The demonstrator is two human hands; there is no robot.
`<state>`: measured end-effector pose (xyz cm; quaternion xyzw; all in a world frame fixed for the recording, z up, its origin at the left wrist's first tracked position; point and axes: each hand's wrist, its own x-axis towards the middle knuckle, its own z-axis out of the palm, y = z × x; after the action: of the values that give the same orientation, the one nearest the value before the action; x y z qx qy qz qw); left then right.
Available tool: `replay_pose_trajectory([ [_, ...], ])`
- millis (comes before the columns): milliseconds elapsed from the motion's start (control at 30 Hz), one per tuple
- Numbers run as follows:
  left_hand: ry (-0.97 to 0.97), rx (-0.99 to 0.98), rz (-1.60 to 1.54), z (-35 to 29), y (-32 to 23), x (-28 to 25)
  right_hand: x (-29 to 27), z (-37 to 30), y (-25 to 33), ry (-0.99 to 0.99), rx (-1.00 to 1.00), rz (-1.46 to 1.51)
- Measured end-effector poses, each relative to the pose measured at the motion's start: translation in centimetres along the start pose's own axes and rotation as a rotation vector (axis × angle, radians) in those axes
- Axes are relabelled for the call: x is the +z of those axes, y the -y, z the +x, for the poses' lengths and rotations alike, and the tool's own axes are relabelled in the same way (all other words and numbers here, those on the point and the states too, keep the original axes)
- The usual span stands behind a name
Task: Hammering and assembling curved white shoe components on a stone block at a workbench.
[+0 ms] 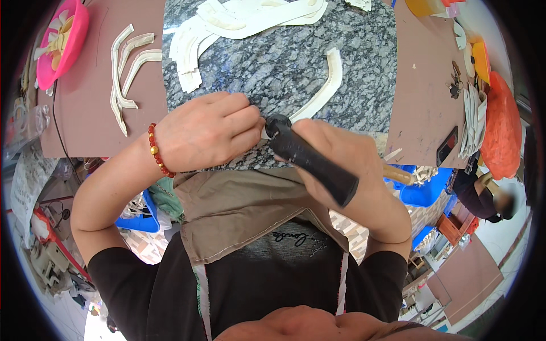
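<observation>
In my right hand [341,156] is a hammer [315,162] with a black head and a wooden handle, its striking end down close to my left fingertips. My left hand [207,131], fingers curled together, pinches the near end of a curved white strip [325,94]. That strip lies on a speckled grey granite slab [256,68] and bends away to the right; the hammer head hides part of it. Farther back on the slab is a pile of similar white curved pieces [256,17].
Several narrow curved strips [119,79] lie left of the slab on the brown table [142,122]. A pink basin [71,51] holds pale pieces. At the right are a dark phone [447,146], stacked white pieces [473,122] and an orange-red bag [503,128]. Another person [483,196] sits beyond.
</observation>
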<state>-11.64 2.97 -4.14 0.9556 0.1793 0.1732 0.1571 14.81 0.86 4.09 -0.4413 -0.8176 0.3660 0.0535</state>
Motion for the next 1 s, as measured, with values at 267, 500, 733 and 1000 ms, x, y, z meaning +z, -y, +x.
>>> replay_pose_trajectory([
  [267,-0.229,-0.229,-0.07,-1.2,-1.5,0.7,0.8,1.1,0.4,-0.09,-0.036,0.074],
  [500,-0.271,-0.607,-0.241,2.3,-5.1,0.8,0.4,0.3,-1.8,-0.271,-0.013,0.138],
  [733,-0.004,-0.619,-0.375,2.5,-2.4,-0.3,-2.2,-4.4,-3.9,-0.518,0.111,0.082],
  [1000,-0.319,-0.424,-1.009,2.4,0.5,-7.4,-3.9,-7.9,-5.0,-0.788,0.235,0.267],
])
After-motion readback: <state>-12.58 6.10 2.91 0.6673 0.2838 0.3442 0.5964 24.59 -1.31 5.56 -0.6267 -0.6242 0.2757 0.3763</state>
